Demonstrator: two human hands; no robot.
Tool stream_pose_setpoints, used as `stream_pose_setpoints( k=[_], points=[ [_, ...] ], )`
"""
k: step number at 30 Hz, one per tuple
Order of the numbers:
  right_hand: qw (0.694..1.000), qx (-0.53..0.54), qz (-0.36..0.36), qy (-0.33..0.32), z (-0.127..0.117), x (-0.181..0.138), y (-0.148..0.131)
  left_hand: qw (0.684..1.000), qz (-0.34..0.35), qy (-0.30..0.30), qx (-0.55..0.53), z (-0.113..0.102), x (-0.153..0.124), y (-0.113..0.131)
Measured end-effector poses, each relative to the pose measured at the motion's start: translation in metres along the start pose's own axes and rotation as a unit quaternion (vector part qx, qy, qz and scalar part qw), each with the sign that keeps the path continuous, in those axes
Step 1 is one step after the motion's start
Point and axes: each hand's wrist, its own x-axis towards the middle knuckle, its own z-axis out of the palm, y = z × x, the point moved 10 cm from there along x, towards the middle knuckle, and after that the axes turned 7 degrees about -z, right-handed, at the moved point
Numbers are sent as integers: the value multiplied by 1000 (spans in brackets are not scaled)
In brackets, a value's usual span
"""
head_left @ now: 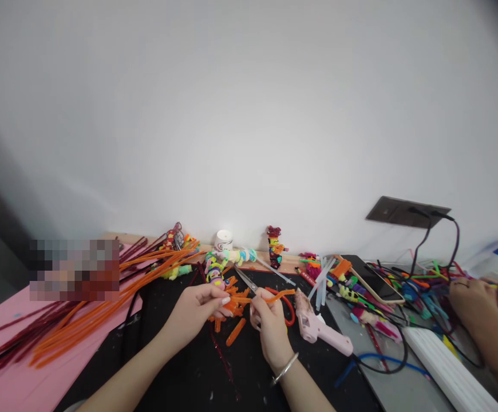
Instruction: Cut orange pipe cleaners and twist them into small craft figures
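Observation:
My left hand (200, 306) pinches one end of an orange pipe cleaner (270, 297) over a black mat (180, 366). My right hand (270, 326) is closed on a pair of scissors (245, 281) whose blades point up and left, next to the pipe cleaner. Short cut orange pieces (235, 332) lie on the mat under both hands. A small pipe-cleaner figure (215, 272) lies just beyond my left hand.
Long orange and dark red pipe cleaners (103, 303) lie on a pink sheet at left. A pink glue gun (317, 326), glue sticks, a phone (371, 277), cables and coloured scraps fill the right. Another person's hands (474, 300) work at far right. Small figures and a white cup (224, 239) stand by the wall.

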Motion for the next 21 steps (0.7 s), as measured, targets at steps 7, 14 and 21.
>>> stream_pose_setpoints(
  k=[7,14,21],
  points=[
    [998,56,29,-16,9,-2,1,969,-78,-25,-233,3,2,-20],
    [996,63,53,-20,13,-5,10,946,-146,-61,-283,19,-4,-33],
    [995,39,75,-54,22,-10,15,946,-144,-45,-286,19,-1,-33]
  ],
)
